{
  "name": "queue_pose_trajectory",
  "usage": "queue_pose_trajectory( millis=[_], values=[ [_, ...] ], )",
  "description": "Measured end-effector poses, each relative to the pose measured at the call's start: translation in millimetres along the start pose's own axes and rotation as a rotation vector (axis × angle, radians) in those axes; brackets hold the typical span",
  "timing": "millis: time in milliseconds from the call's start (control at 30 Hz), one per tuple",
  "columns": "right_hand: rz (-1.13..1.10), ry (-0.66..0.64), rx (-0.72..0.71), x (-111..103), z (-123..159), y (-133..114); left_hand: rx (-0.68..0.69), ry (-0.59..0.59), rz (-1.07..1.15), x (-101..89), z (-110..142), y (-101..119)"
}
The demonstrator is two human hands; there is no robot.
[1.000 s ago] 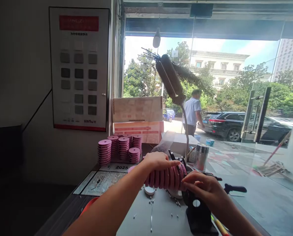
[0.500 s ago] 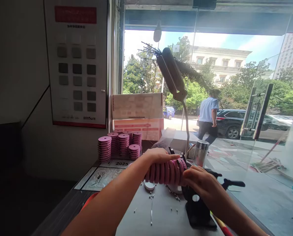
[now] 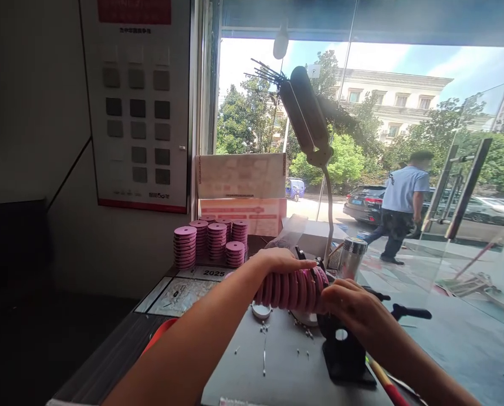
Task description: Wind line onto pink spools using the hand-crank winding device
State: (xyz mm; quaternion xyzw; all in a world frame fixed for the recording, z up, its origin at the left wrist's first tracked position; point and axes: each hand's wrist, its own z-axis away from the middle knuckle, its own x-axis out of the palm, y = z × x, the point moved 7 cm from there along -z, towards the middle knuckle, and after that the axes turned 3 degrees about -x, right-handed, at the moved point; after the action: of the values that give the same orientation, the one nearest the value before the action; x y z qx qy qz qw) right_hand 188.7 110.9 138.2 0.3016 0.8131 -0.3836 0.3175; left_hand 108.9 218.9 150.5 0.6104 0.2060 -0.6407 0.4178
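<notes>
Row of pink discs (image 3: 289, 292): lies on its side above the desk (image 3: 296, 380), with its right end at the black stand (image 3: 345, 358). A gap separates the underside of the row from the desk surface.

Left hand (image 3: 276, 261): rests across the top of the row, with 1 digit extended toward the stand. The other fingers are hidden behind the discs, so their closure cannot be told.

Right hand (image 3: 350, 301): touches the right end of the row beside the stand. The fingers are bent and the opening is narrow; whether they pinch a part cannot be told.

Room for movement: the forearms form a V that opens toward the near side of the desk. Inside it are the white dish (image 3: 261, 311), small pins (image 3: 264, 329) and a thin rod (image 3: 264, 361). The left forearm crosses the left edge of the desk. To the right, the black handle (image 3: 415, 312) projects past the right forearm. Behind the stand, the metal cup (image 3: 354, 255) limits the space. The disc stacks (image 3: 185, 248) stand well apart at the back left, near the wall.
</notes>
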Motion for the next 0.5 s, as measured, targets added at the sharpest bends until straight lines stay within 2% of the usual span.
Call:
queue_pose_trajectory(
  millis=[133, 367, 500],
  values=[
    [0.026, 0.016, -0.004, 1.8, 1.7, 1.4, 0.011, 0.009, -0.019, -0.8, 0.4, 0.7],
    [0.02, 0.113, 0.007, 2.2, 4.4, 6.3, 0.019, 0.026, -0.051, -0.9, -1.0, 0.4],
    [0.068, 0.193, -0.041, -0.4, 8.2, 4.0, 0.031, 0.069, -0.082, -5.8, 7.2, 4.4]
  ],
)
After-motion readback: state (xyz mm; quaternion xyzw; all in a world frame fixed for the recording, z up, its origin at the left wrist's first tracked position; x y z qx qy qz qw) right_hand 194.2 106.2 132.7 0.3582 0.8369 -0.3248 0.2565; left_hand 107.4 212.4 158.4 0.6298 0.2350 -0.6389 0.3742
